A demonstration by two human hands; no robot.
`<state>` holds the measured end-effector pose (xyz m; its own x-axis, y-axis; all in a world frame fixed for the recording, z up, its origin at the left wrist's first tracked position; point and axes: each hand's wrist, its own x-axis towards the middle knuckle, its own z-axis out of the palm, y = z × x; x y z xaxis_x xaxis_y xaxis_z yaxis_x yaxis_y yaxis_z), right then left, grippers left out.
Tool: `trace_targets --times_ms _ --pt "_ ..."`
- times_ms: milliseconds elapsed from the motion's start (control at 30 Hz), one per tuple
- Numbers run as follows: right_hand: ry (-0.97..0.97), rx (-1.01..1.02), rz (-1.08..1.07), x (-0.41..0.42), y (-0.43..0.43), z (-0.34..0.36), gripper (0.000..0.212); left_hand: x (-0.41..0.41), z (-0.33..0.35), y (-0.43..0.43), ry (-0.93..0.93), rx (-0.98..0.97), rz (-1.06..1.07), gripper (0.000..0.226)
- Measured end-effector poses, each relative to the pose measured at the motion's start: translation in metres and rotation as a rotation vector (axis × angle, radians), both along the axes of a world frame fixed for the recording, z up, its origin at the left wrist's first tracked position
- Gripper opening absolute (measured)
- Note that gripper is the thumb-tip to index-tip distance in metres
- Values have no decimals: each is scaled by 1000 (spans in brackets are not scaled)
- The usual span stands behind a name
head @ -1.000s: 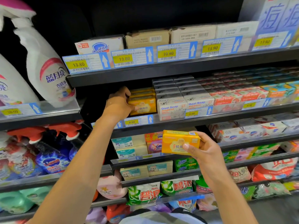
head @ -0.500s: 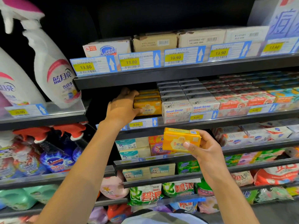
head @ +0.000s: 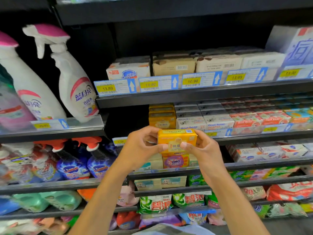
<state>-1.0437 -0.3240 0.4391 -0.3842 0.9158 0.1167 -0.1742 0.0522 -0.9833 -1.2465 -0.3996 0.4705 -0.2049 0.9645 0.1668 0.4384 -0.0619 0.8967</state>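
Soap box (head: 177, 139), yellow, held mid-air just in front of shelf lip (head: 254, 140), directly below matching yellow stack (head: 162, 118). Clamped from both short ends by left hand (head: 140, 150) and right hand (head: 206, 151), with thumbs across printed front and fingers behind. Two-sided grip, kept level with label toward camera. Probably squaring it up and checking the facing before sliding it onto stack. Same-product row, left of Goat Soap boxes (head: 218, 122). Little headroom under shelf above by the look of it, so flat entry needed.
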Motion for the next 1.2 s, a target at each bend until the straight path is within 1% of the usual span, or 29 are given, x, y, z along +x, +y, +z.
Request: trace_targets --times_ms 67,133,233,300,367,433,567,633,867,967,1133,1200 --pt "-47 56 9 -5 2 6 43 -6 6 3 -14 11 30 34" --pt "-138 174 -11 -4 6 9 44 -16 11 6 -66 19 55 40" --pt "-337 430 -199 5 18 3 48 -32 13 16 -83 52 127 43" --pt "-497 663 -298 9 30 -9 50 -38 11 24 -78 93 175 46" --pt "-612 878 -320 9 43 -24 50 -42 9 31 -46 102 205 46" --pt "-688 968 -317 7 52 -32 55 -45 7 36 5 94 211 46" --pt "-825 1018 -333 1 60 -38 62 -51 0 40 90 46 219 39" --pt "-856 1043 -329 -3 63 -40 62 -52 -2 42 124 13 224 39" --pt "-804 1061 -367 -5 66 -46 58 -52 -6 58 222 -96 163 32" --pt "-784 1067 -369 -5 68 -49 57 -50 -9 64 276 -112 182 35" --pt "-755 1059 -382 -5 68 -50 56 -48 -11 67 388 -125 278 45" --pt "-747 1059 -381 -6 69 -50 55 -47 -9 67 402 -120 292 46"
